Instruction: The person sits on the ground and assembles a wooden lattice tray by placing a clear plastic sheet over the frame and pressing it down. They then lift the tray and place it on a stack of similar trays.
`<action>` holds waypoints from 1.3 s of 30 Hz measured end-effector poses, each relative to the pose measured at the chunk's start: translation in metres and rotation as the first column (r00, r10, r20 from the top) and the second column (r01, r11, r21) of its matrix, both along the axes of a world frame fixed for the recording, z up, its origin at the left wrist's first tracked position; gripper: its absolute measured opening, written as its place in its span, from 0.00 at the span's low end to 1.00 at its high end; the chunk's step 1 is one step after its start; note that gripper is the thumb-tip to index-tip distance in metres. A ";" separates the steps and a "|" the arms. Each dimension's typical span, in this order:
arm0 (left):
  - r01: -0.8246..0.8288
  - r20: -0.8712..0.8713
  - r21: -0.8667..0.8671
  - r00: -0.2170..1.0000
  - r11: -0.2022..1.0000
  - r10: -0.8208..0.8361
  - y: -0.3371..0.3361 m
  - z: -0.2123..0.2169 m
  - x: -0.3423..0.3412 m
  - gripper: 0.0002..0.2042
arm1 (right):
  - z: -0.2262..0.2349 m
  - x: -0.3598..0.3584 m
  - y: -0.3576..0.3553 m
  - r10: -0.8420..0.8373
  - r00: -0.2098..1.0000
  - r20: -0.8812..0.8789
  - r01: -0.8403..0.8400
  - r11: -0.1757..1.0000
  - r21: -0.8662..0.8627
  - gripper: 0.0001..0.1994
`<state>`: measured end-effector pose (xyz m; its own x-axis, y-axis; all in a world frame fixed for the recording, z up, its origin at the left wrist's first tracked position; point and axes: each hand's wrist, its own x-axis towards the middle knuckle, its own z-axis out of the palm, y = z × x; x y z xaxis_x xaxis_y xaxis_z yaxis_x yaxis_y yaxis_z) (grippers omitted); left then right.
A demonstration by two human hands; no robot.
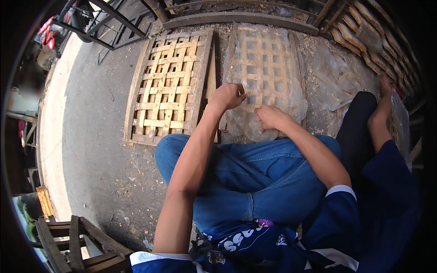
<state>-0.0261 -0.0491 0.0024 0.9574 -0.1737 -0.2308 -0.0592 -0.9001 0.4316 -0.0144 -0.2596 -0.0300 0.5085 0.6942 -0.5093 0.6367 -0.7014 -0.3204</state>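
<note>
A crinkled clear plastic sheet (243,123) covers a wooden-framed woven bamboo rack (264,59) on the ground in front of my crossed legs. My left hand (229,96) is over the sheet's left side, its fingers curled into a pinch on the plastic. Lower and to the right, my right hand (271,119) is closed on the sheet near its near edge, thumb and fingers bent down. The fingertips of both hands are partly hidden. Beside them at the left, an uncovered woven rack (166,84) leans slightly on a wooden piece.
Another person's hand (385,86) reaches to stacked racks of pale pieces (364,36) at the far right. Loose plastic sheeting (337,75) lies on the ground there. A dark metal frame (102,22) stands far left, a wooden stool (75,245) near left.
</note>
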 end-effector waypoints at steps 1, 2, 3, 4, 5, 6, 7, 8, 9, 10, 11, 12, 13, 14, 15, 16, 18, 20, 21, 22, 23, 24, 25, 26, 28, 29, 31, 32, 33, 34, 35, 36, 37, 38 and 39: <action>0.062 -0.072 0.088 0.996 0.994 -0.055 -0.004 -0.011 0.004 0.15 | -0.001 0.006 -0.005 -0.037 0.999 -0.026 0.037 0.999 0.019 0.26; 0.127 -0.151 0.173 0.983 0.977 -0.101 -0.007 -0.027 0.005 0.16 | -0.002 0.012 -0.011 -0.069 0.996 -0.056 0.072 0.997 0.039 0.24; 0.378 -0.296 0.331 0.911 0.864 -0.286 0.004 -0.058 0.011 0.19 | -0.002 0.012 -0.004 -0.067 0.994 -0.089 0.073 0.995 0.069 0.22; 0.356 -0.315 0.306 0.913 0.883 -0.260 0.012 -0.085 0.009 0.20 | -0.003 0.010 -0.001 -0.055 0.994 -0.093 0.058 0.998 0.032 0.20; 0.334 -0.328 0.287 0.915 0.898 -0.235 0.020 -0.105 0.008 0.20 | -0.001 0.010 0.003 -0.045 0.995 -0.090 0.045 0.999 -0.001 0.17; 0.322 -0.343 0.271 0.913 0.907 -0.221 0.022 -0.116 0.009 0.21 | -0.001 0.010 0.004 -0.047 0.995 -0.087 0.044 0.998 -0.037 0.15; 0.311 -0.352 0.258 0.912 0.915 -0.211 0.022 -0.121 0.013 0.21 | -0.001 0.010 0.005 -0.058 0.993 -0.101 0.052 0.997 -0.059 0.13; 0.299 -0.362 0.252 0.911 0.921 -0.197 0.023 -0.125 0.016 0.22 | -0.002 0.010 0.006 -0.067 0.991 -0.115 0.058 0.995 -0.080 0.11; 0.307 -0.370 0.252 0.907 0.918 -0.201 0.024 -0.130 0.016 0.22 | -0.002 0.009 0.007 -0.076 0.989 -0.128 0.063 0.993 -0.101 0.10; 0.315 -0.376 0.251 0.903 0.915 -0.208 0.024 -0.136 0.019 0.22 | -0.005 0.012 0.006 -0.069 0.990 -0.126 0.055 0.992 -0.115 0.08; 0.350 -0.378 0.261 0.895 0.900 -0.239 0.024 -0.138 0.019 0.21 | -0.009 0.015 0.004 -0.069 0.990 -0.121 0.054 0.991 -0.125 0.07; 0.356 -0.369 0.260 0.896 0.897 -0.249 0.024 -0.140 0.019 0.21 | -0.011 0.020 0.001 -0.068 0.991 -0.116 0.052 0.989 -0.135 0.07; 0.360 -0.365 0.261 0.896 0.896 -0.254 0.025 -0.141 0.018 0.21 | -0.006 0.027 -0.002 -0.106 0.985 -0.139 0.088 0.988 -0.127 0.06; 0.340 -0.347 0.251 0.906 0.907 -0.243 0.026 -0.138 0.015 0.21 | 0.006 0.037 -0.006 -0.146 0.976 -0.160 0.128 0.985 -0.120 0.06; 0.312 -0.340 0.248 0.915 0.917 -0.220 0.025 -0.134 0.015 0.20 | 0.016 0.046 -0.011 -0.185 0.966 -0.182 0.167 0.980 -0.112 0.07; 0.289 -0.330 0.246 0.923 0.925 -0.200 0.023 -0.129 0.016 0.20 | 0.022 0.056 -0.024 -0.259 0.950 -0.175 0.274 0.959 0.069 0.08; 0.215 -0.336 0.256 0.934 0.942 -0.122 0.021 -0.122 0.015 0.20 | 0.031 0.079 -0.055 -0.405 0.881 -0.244 0.465 0.839 0.285 0.11; 0.232 -0.382 0.296 0.918 0.927 -0.108 0.021 -0.117 0.013 0.21 | 0.044 0.090 -0.075 -0.507 0.807 -0.304 0.589 0.728 0.350 0.10; 0.213 -0.392 0.306 0.916 0.928 -0.081 0.025 -0.114 0.010 0.21 | 0.048 0.091 -0.080 -0.537 0.787 -0.303 0.617 0.686 0.387 0.08; 0.206 -0.400 0.313 0.914 0.927 -0.067 0.023 -0.109 0.011 0.21 | 0.046 0.094 -0.092 -0.545 0.810 -0.217 0.584 0.717 0.381 0.08; 0.184 -0.397 0.304 0.917 0.935 -0.051 0.015 -0.097 0.010 0.20 | 0.044 0.095 -0.108 -0.554 0.823 -0.128 0.558 0.745 0.366 0.08; 0.161 -0.394 0.295 0.919 0.942 -0.034 0.008 -0.084 0.008 0.20 | 0.040 0.098 -0.122 -0.557 0.830 -0.037 0.533 0.772 0.347 0.08; 0.121 -0.365 0.294 0.931 0.948 -0.005 0.003 -0.070 0.005 0.20 | 0.037 0.100 -0.130 -0.582 0.813 -0.026 0.562 0.770 0.302 0.08; 0.078 -0.339 0.292 0.940 0.953 0.027 0.002 -0.059 0.000 0.20 | 0.040 0.100 -0.130 -0.612 0.787 -0.080 0.607 0.742 0.285 0.09; 0.023 -0.299 0.272 0.952 0.962 0.062 -0.001 -0.039 -0.005 0.20 | 0.047 0.102 -0.129 -0.665 0.724 -0.186 0.689 0.681 0.246 0.09; 0.011 -0.284 0.255 0.957 0.967 0.064 -0.002 -0.031 -0.006 0.20 | 0.049 0.102 -0.129 -0.656 0.739 -0.154 0.670 0.689 0.279 0.11; 0.001 -0.246 0.189 0.968 0.982 0.047 -0.002 -0.023 -0.010 0.20 | 0.052 0.102 -0.129 -0.642 0.762 -0.088 0.628 0.700 0.341 0.16; 0.003 -0.222 0.141 0.975 0.990 0.028 -0.002 -0.022 -0.012 0.20 | 0.052 0.101 -0.129 -0.638 0.767 -0.070 0.616 0.702 0.359 0.16; 0.009 -0.196 0.091 0.980 0.996 0.009 -0.002 -0.021 -0.013 0.20 | 0.053 0.100 -0.130 -0.635 0.771 -0.053 0.604 0.703 0.376 0.17; 0.024 -0.206 0.108 0.978 0.994 -0.001 -0.001 -0.026 -0.012 0.20 | 0.054 0.098 -0.127 -0.626 0.779 -0.036 0.588 0.708 0.391 0.17; 0.040 -0.217 0.124 0.976 0.991 -0.012 -0.001 -0.031 -0.012 0.20 | 0.056 0.097 -0.124 -0.621 0.781 -0.066 0.594 0.706 0.385 0.18; 0.056 -0.227 0.141 0.974 0.988 -0.023 0.000 -0.037 -0.011 0.20 | 0.058 0.096 -0.121 -0.615 0.783 -0.096 0.600 0.705 0.378 0.18; 0.074 -0.223 0.145 0.974 0.987 -0.040 0.000 -0.041 -0.010 0.20 | 0.061 0.094 -0.121 -0.612 0.781 -0.126 0.610 0.701 0.369 0.19; 0.090 -0.218 0.149 0.974 0.985 -0.056 0.001 -0.045 -0.008 0.20 | 0.062 0.093 -0.120 -0.612 0.782 -0.115 0.607 0.706 0.364 0.19; 0.106 -0.213 0.154 0.974 0.982 -0.071 0.002 -0.048 -0.008 0.20 | 0.063 0.093 -0.119 -0.612 0.784 -0.105 0.603 0.712 0.360 0.19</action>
<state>-0.0340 -0.0467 -0.0460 0.8686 -0.1990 -0.4538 -0.0670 -0.9546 0.2903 0.0781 -0.3790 0.0327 0.8918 0.3588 -0.2757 0.1225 -0.7779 -0.6163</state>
